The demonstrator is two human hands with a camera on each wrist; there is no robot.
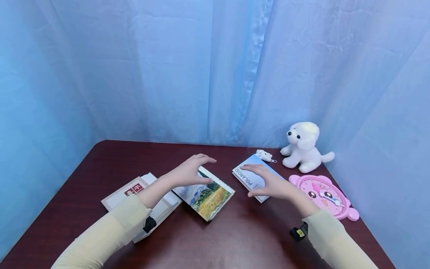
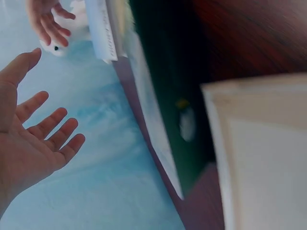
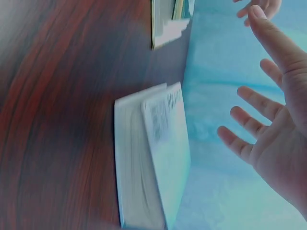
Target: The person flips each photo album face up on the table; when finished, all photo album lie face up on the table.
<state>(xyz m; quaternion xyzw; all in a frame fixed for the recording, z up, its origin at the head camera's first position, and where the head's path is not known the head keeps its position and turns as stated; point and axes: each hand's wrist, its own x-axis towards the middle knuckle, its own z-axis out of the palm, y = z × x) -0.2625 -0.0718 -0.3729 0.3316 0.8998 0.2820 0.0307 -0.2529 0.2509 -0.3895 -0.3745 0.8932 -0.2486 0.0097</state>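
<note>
My left hand (image 1: 189, 172) hovers over a book with a landscape painting on its cover (image 1: 209, 198), its fingers spread and nothing held. Seen from the left wrist, that palm (image 2: 29, 143) faces the book's dark green side (image 2: 163, 91). Over a pale blue-white book marked POLAROID (image 1: 250, 179) is my right hand (image 1: 270, 185), thumb apart from loosely bent fingers. The right wrist view shows the POLAROID book (image 3: 165, 148) with its cover slightly raised from the pages, and the right hand (image 3: 283, 115) off to its side, holding nothing.
A beige book with a red label (image 1: 134, 190) lies under my left forearm, beside the painting book. To the right are a pink clock (image 1: 324, 198) and a white plush dog (image 1: 302, 147). A small white plush keychain (image 1: 264, 155) lies behind the POLAROID book. Blue curtains surround the dark wooden table (image 1: 231, 246).
</note>
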